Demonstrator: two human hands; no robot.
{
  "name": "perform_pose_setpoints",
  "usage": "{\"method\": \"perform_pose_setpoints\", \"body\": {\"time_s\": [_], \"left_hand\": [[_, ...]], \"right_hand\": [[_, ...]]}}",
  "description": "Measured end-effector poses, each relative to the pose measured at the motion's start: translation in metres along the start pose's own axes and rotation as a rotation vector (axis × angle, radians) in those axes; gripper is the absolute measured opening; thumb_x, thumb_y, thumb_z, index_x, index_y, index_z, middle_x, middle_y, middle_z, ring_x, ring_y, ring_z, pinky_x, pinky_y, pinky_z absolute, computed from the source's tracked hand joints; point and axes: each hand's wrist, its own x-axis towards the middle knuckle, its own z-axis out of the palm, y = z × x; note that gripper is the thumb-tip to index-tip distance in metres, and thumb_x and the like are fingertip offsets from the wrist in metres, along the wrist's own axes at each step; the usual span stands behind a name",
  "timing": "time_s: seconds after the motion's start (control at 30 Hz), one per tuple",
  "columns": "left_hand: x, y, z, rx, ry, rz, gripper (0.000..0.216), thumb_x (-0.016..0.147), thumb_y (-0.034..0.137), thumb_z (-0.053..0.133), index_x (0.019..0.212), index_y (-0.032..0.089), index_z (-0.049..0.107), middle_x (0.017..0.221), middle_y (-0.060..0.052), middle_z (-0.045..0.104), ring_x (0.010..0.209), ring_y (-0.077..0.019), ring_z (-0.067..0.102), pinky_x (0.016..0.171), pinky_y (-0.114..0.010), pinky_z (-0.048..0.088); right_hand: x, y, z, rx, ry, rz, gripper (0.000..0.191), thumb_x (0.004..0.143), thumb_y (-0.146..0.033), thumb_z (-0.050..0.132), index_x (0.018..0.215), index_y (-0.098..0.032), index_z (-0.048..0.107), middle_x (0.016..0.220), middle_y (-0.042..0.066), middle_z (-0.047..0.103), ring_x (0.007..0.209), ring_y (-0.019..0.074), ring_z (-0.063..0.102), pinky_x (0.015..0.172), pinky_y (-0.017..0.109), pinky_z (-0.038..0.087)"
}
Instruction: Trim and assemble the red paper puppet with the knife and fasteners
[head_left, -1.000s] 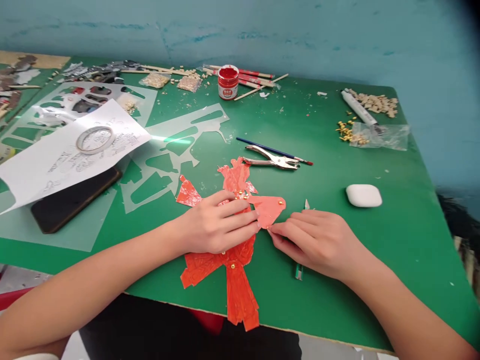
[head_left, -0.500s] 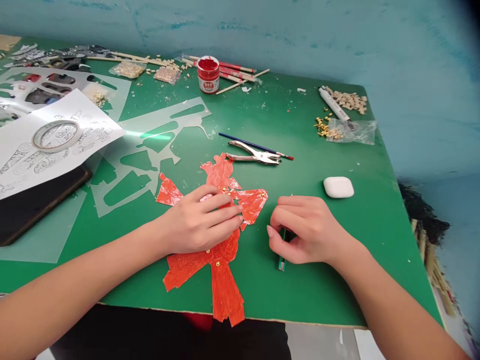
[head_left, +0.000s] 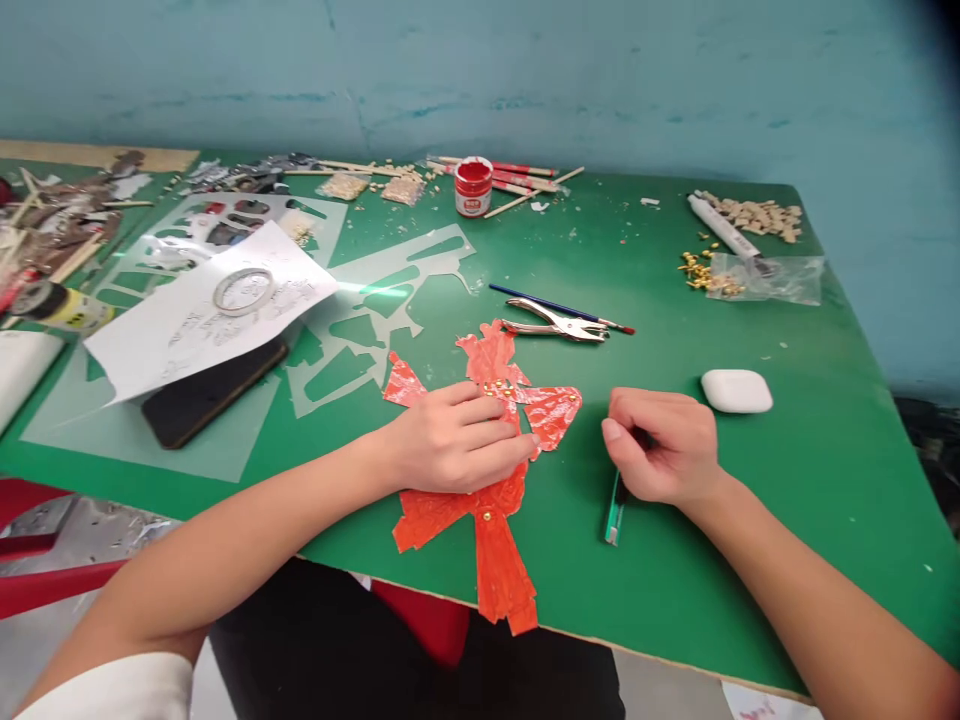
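Note:
An orange-red jointed cut-out figure [head_left: 504, 570] with gold fasteners at its joints lies near the table's front edge, one leg reaching slightly over it. My left hand [head_left: 457, 440] rests flat across its body, fingers stretched out, covering part of the torso and one arm. To the right of the figure, my right hand [head_left: 664, 445] is closed around a green utility knife [head_left: 615, 515], whose lower end pokes out beneath the fist. The rest of the knife is hidden by the fingers. A silver hole punch [head_left: 559, 322] and a thin blue paintbrush [head_left: 551, 303] lie just beyond the figure's head.
An open jar of red paint [head_left: 473, 190] stands toward the back. At right are a white case [head_left: 736, 391], a white tube [head_left: 724, 226] and gold fasteners [head_left: 699, 270]. Clear plastic offcuts [head_left: 352, 350], a printed sheet [head_left: 172, 310], a tape roll [head_left: 244, 291] and a phone [head_left: 214, 392] lie left.
The view has turned left, bringing more of the table's left side into sight. My left hand stays on the figure. More of the knife's lower end shows below my right fist.

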Motion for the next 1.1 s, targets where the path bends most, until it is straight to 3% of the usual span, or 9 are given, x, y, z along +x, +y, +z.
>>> {"method": "perform_pose_setpoints", "body": {"time_s": [0.17, 0.37, 0.5, 0.63, 0.8, 1.1], "left_hand": [[-0.006, 0.001, -0.01, 0.072, -0.012, -0.12, 0.01, 0.1, 0.024, 0.062, 0.094, 0.02, 0.07, 0.061, 0.006, 0.065, 0.058, -0.0108, 0.062, 0.051, -0.027, 0.042], [-0.048, -0.009, -0.077, 0.227, -0.134, -0.43, 0.009, 0.099, 0.013, 0.06, 0.104, 0.016, 0.066, 0.084, -0.001, 0.075, 0.073, -0.0135, 0.069, 0.062, -0.026, 0.052], [-0.079, -0.018, -0.109, 0.318, -0.299, -0.412, 0.012, 0.1, 0.016, 0.061, 0.11, 0.017, 0.069, 0.104, -0.006, 0.077, 0.087, -0.0201, 0.072, 0.067, -0.031, 0.055], [-0.09, -0.026, -0.107, 0.356, -0.424, -0.259, 0.016, 0.103, 0.014, 0.059, 0.115, 0.016, 0.068, 0.109, -0.005, 0.078, 0.092, -0.0217, 0.072, 0.068, -0.035, 0.053], [-0.095, -0.032, -0.098, 0.381, -0.478, -0.169, 0.019, 0.103, 0.008, 0.055, 0.115, 0.015, 0.068, 0.11, -0.007, 0.079, 0.091, -0.0218, 0.072, 0.063, -0.037, 0.048], [-0.101, -0.032, -0.097, 0.28, -0.446, -0.246, 0.027, 0.105, 0.011, 0.05, 0.126, 0.019, 0.066, 0.116, -0.012, 0.077, 0.091, -0.0206, 0.072, 0.07, -0.034, 0.05]], "right_hand": [[0.0, 0.006, 0.002, -0.042, 0.028, 0.065, 0.034, 0.093, -0.015, 0.053, 0.065, -0.024, 0.036, 0.053, -0.005, 0.033, 0.048, 0.0113, 0.029, 0.047, 0.028, 0.025], [0.004, 0.003, 0.001, -0.078, 0.027, 0.03, 0.035, 0.093, -0.014, 0.053, 0.064, -0.024, 0.037, 0.051, -0.006, 0.033, 0.045, 0.0101, 0.029, 0.045, 0.027, 0.027], [0.006, 0.003, 0.002, -0.076, 0.033, 0.014, 0.036, 0.093, -0.013, 0.055, 0.063, -0.023, 0.037, 0.051, -0.007, 0.032, 0.045, 0.0095, 0.028, 0.044, 0.026, 0.027], [0.006, 0.003, 0.002, -0.096, 0.029, 0.02, 0.036, 0.093, -0.014, 0.054, 0.064, -0.024, 0.037, 0.051, -0.007, 0.032, 0.045, 0.0099, 0.028, 0.044, 0.026, 0.027], [0.006, 0.002, 0.002, -0.095, 0.029, 0.027, 0.036, 0.093, -0.014, 0.055, 0.063, -0.023, 0.038, 0.05, -0.007, 0.032, 0.044, 0.0096, 0.028, 0.044, 0.026, 0.028], [0.008, 0.001, 0.001, -0.07, 0.015, 0.051, 0.037, 0.095, -0.016, 0.054, 0.062, -0.024, 0.038, 0.049, -0.007, 0.032, 0.043, 0.0102, 0.028, 0.043, 0.027, 0.027]]}}
